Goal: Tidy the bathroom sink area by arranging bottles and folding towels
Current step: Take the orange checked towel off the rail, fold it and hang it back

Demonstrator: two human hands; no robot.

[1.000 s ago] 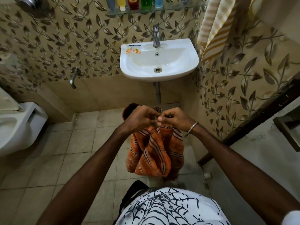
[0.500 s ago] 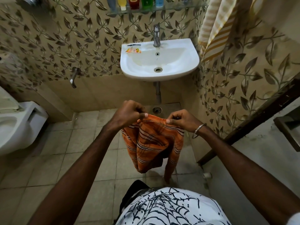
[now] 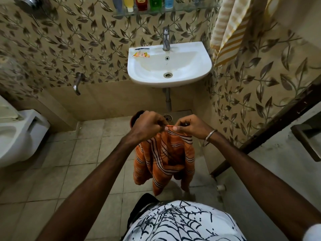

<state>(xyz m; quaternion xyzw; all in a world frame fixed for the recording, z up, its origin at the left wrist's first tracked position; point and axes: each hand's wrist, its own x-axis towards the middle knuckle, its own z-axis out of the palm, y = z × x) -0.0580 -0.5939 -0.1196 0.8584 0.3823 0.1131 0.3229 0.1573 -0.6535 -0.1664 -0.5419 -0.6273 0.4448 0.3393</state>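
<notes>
An orange towel (image 3: 165, 159) with white and dark stripes hangs in folds in front of me, above the tiled floor. My left hand (image 3: 147, 124) pinches its top edge, and my right hand (image 3: 189, 126), with a metal bangle at the wrist, pinches the same edge close beside it. Both hands are held together below the white sink (image 3: 205, 66). Several coloured bottles (image 3: 142, 3) stand in a row on the glass shelf (image 3: 187, 8) above the tap.
A yellow striped towel (image 3: 231, 30) hangs on the right wall. Small sachets (image 3: 141, 54) lie on the sink's left rim. A toilet (image 3: 19, 136) stands at the left, a wall tap (image 3: 77, 84) beside it, a floor drain (image 3: 167, 117) under the sink, a dark door frame (image 3: 278, 119) at the right.
Half a second ago my hands held the towel's top edge spread apart; now they have come together again, and the towel hangs doubled and bunched.
</notes>
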